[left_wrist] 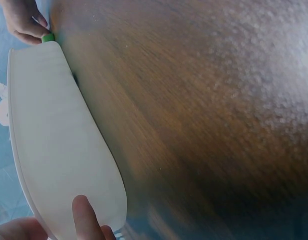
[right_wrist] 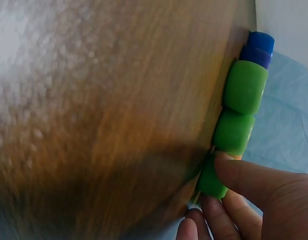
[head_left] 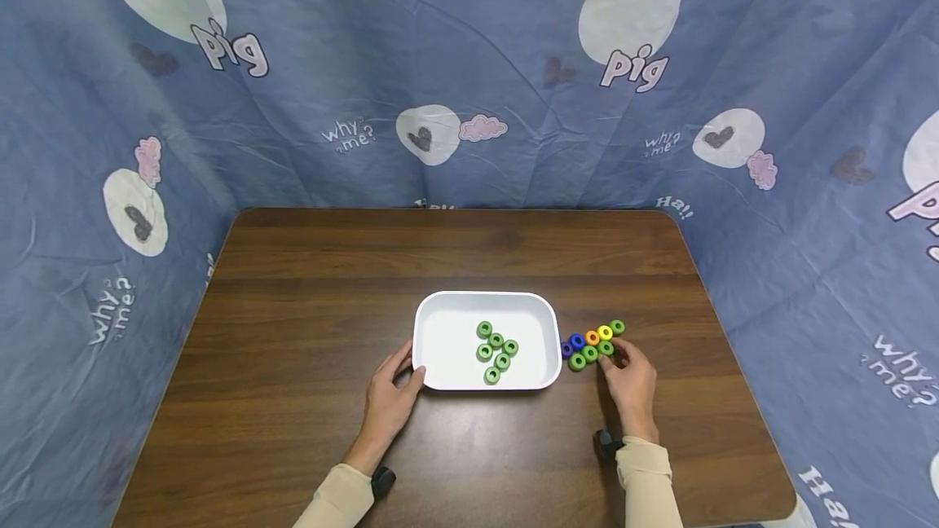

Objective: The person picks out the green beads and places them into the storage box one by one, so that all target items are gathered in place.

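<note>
Okay, left hand [head_left: 392, 399] grips the left end of a white rectangular tray with rounded corners [head_left: 451, 349], fingers and thumb spread around the front-left corner. Tray sits on the dark brown wood-grain counter [head_left: 308, 381]. Six loose green rings [head_left: 496, 341] lie inside, scattered right of tray center.

Right hand [head_left: 632, 381] pinches a thick glossy green ring [head_left: 605, 347] between thumb and fingers, narrow grip; that ring is the right-hand end of the front row, outside the tray. Two more green rings [head_left: 584, 358] run left of it in the same row.

Back row, just behind, left to right: dark blue ring [head_left: 566, 349], brighter blue ring [head_left: 577, 341], orange ring [head_left: 592, 337], yellow ring [head_left: 605, 332], single green ring [head_left: 617, 326]. Dark blue one is right beside the tray's right wall. Printed blue fabric [head_left: 293, 104] hangs behind the counter.
</note>
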Demonstrator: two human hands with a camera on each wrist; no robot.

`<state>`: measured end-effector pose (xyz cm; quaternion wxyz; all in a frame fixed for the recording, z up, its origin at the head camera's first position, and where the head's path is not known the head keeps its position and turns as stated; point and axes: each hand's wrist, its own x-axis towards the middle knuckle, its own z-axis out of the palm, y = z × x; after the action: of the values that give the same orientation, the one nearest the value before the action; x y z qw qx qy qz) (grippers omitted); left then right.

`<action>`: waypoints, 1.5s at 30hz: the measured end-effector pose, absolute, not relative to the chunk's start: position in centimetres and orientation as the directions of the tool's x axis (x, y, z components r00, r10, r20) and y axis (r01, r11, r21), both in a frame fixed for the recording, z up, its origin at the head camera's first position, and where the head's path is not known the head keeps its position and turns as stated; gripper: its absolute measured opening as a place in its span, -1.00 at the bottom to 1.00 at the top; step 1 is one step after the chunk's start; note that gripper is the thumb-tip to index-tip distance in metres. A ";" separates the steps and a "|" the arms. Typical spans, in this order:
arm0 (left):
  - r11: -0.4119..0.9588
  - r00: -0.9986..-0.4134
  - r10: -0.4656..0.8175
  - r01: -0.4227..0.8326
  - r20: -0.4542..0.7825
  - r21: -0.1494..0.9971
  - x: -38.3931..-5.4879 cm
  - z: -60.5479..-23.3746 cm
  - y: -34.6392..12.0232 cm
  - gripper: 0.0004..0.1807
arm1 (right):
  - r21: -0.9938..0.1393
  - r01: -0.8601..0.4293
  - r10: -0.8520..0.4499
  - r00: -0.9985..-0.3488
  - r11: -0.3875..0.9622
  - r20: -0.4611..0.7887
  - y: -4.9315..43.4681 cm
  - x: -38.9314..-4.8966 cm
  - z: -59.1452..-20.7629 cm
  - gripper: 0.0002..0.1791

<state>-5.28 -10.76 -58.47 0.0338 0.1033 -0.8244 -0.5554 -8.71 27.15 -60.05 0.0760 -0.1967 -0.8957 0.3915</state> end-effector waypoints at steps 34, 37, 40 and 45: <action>0.349 -0.976 -0.206 -0.139 -0.069 0.927 -5.3 -58.4 -10.8 -0.43 | -0.745 0.307 0.474 -0.881 0.593 0.015 27.0 -8.5 -60.6 -0.63; 0.348 -0.976 -0.208 -0.141 -0.070 0.927 -5.3 -58.4 -10.8 -0.43 | -0.745 0.312 0.481 -0.876 0.590 0.014 27.0 -8.5 -60.4 -0.64; 0.353 -0.975 -0.214 -0.134 -0.060 0.926 -5.2 -58.4 -10.8 -0.43 | -0.748 0.315 0.487 -0.873 0.585 0.014 27.0 -8.5 -60.0 -0.62; 0.352 -0.974 -0.216 -0.143 -0.068 0.925 -5.3 -58.5 -10.8 -0.44 | -0.766 0.300 0.501 -0.865 0.569 0.033 26.8 -8.8 -58.6 -0.59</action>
<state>-5.26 -10.78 -58.49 0.0326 0.1090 -0.8214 -0.5588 -8.82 26.77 -58.60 0.1243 -0.2285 -0.8768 0.4043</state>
